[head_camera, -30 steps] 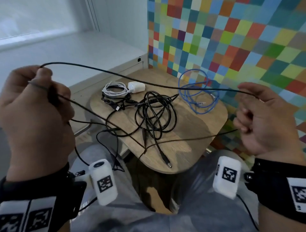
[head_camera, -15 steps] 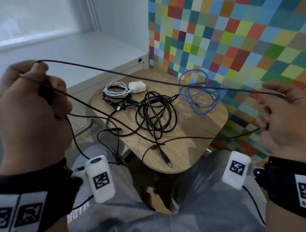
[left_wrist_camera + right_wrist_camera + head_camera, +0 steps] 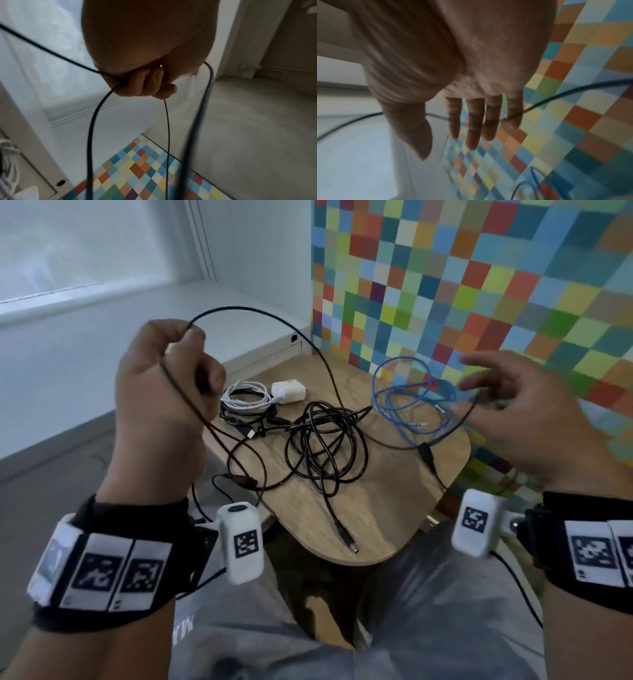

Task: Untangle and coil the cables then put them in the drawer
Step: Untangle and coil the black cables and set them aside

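Centrally, a small wooden table (image 3: 387, 508) carries three cable bundles: a loose black coil (image 3: 325, 446) at its middle, a white cable bundle (image 3: 245, 398) with one white charger block (image 3: 288, 391) at the far left of the table, and a blue cable (image 3: 411, 405) at its far right. One thin black cable (image 3: 260, 313) arcs above the table between two hands. Left of the table, the person's left hand (image 3: 161, 392) is fisted around it, fingers (image 3: 145, 83) curled, three strands hanging below. Right of the table, the right hand (image 3: 524, 419) is spread, fingers (image 3: 474, 121) straight and apart, the cable lying across them ungripped. Two wrist cameras hang nearer than the table. A multicoloured checkered wall (image 3: 479, 285) rises behind the table.
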### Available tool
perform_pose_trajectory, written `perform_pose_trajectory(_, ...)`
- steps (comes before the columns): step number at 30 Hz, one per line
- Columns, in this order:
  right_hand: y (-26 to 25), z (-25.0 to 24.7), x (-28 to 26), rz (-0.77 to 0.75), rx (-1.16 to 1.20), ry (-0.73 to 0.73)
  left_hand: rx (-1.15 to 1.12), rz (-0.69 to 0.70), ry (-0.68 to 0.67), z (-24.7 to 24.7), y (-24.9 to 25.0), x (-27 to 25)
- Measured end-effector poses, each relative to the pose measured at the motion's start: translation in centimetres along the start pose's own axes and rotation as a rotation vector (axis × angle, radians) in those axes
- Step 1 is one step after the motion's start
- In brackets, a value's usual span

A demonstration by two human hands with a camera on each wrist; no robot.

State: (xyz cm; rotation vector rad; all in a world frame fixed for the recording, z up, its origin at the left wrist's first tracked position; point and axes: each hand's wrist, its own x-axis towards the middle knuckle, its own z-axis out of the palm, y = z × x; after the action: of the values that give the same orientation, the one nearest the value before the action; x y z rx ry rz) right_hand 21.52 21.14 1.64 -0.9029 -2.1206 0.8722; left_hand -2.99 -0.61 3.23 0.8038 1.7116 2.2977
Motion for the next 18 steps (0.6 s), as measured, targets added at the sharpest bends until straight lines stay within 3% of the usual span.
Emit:
perform_pose_trajectory(4, -3.3, 3.2, -1.5, -0.104, -0.027, -0.201, 0.321, 0.086, -0.198, 2.1, 0.0, -1.1)
perform_pose_trajectory(7, -6.0, 5.6, -3.1, -0.141, 0.184, -0.363, 0.671, 0.154, -0.350, 3.6, 0.2, -2.0)
perform_pose_trajectory(10, -7.4, 7.3, -3.9, -0.160, 0.383, -0.438, 0.847, 0.234, -0.467, 4.3, 1.1, -3.0)
perform_pose_trajectory(15, -7.7, 6.9, -3.6, -0.211, 0.255, -0.447, 0.958, 0.281, -0.461, 3.8, 2.7, -3.0)
perform_pose_trajectory(18, -7.6, 6.8, -3.5, -0.182, 0.315, -0.409, 0.904, 0.263, -0.459, 3.6, 3.4, -3.6)
